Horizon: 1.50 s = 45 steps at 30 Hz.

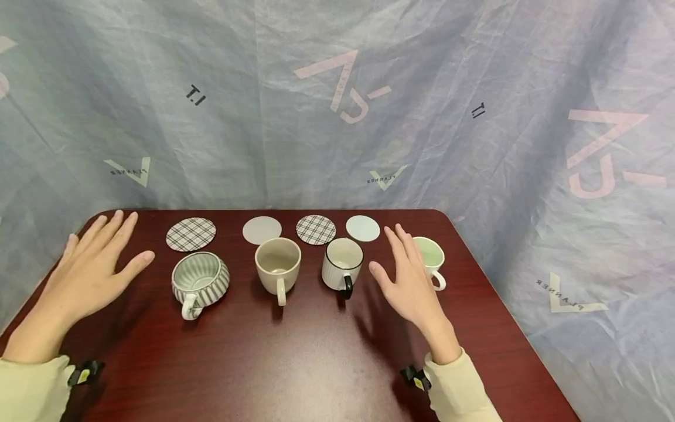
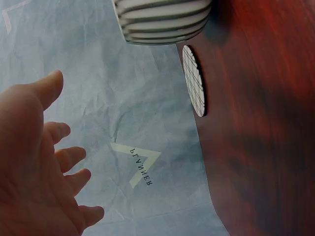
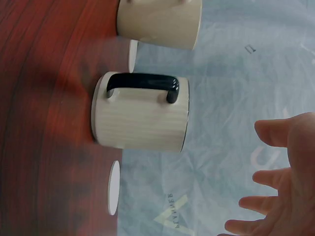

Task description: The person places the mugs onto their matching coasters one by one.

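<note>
My left hand (image 1: 95,272) hovers over the table's left side with fingers spread, holding nothing. Nearest to it is a grey-and-white ribbed cup (image 1: 201,280), its handle toward me. My right hand (image 1: 408,278), also empty with straight fingers, is raised between a white mug with a black handle (image 1: 337,272) and a pale green cup (image 1: 432,255), partly covering the green cup in the head view. Between the ribbed cup and the white mug stands a beige mug (image 1: 276,269). The right wrist view shows the white mug (image 3: 142,120) upright on the table, apart from my fingers.
Behind the cups lie round coasters: a plaid one (image 1: 191,234) at left, a plain grey one (image 1: 262,230), a second plaid one (image 1: 316,229) and a pale white one (image 1: 362,228). The dark red table (image 1: 295,363) ends at a hanging grey cloth (image 1: 253,117).
</note>
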Each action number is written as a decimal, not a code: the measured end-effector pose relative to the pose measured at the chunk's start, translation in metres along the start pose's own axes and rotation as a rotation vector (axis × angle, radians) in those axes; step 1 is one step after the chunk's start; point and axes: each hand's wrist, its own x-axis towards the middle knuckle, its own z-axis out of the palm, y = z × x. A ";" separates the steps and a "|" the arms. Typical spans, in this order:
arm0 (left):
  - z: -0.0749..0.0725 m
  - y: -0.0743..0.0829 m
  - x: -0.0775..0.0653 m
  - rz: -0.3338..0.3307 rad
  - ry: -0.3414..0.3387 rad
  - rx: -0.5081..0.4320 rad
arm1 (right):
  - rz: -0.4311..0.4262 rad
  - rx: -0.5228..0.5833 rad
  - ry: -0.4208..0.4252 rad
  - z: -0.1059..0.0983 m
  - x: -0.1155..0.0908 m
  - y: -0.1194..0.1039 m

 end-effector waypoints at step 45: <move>0.017 -0.033 0.070 0.001 -0.102 -0.288 | -0.161 0.601 -0.136 0.038 0.002 -0.093</move>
